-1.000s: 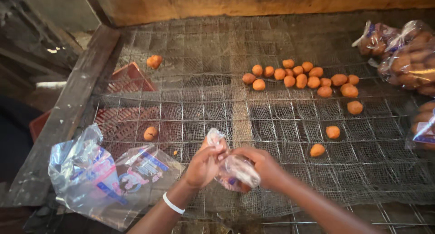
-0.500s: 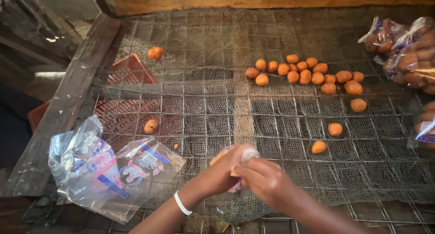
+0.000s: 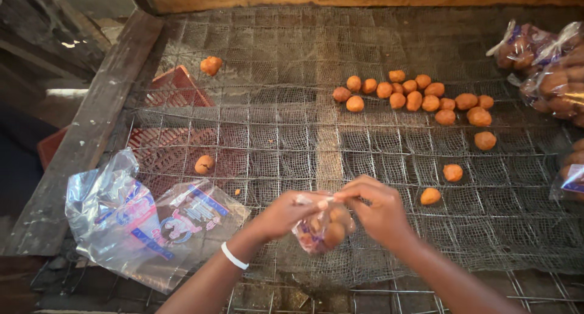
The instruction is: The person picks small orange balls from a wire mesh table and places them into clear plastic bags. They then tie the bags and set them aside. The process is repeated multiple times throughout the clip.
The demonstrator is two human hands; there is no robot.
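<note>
My left hand [image 3: 281, 213] and my right hand [image 3: 377, 209] meet over the near part of a wire-mesh table [image 3: 292, 125]. Between them hangs a small clear plastic bag [image 3: 322, 227] filled with a few round orange-brown balls. Both hands pinch the bag's twisted neck, the left from the left side, the right from above. A white band sits on my left wrist. Several loose orange-brown balls [image 3: 420, 98] lie in a cluster on the mesh farther away, and two more [image 3: 441, 183] rest closer to my right hand.
A heap of empty printed clear bags [image 3: 146, 223] lies at the near left. Filled bags [image 3: 547, 65] are stacked at the right edge. A red crate [image 3: 176, 86] shows under the mesh, with single balls [image 3: 211, 65] above it. A wooden beam [image 3: 91, 131] borders the left.
The bag's open mouth has been gathered and closed into a twisted neck. Both hands stayed together and dropped slightly with the bag hanging below them.
</note>
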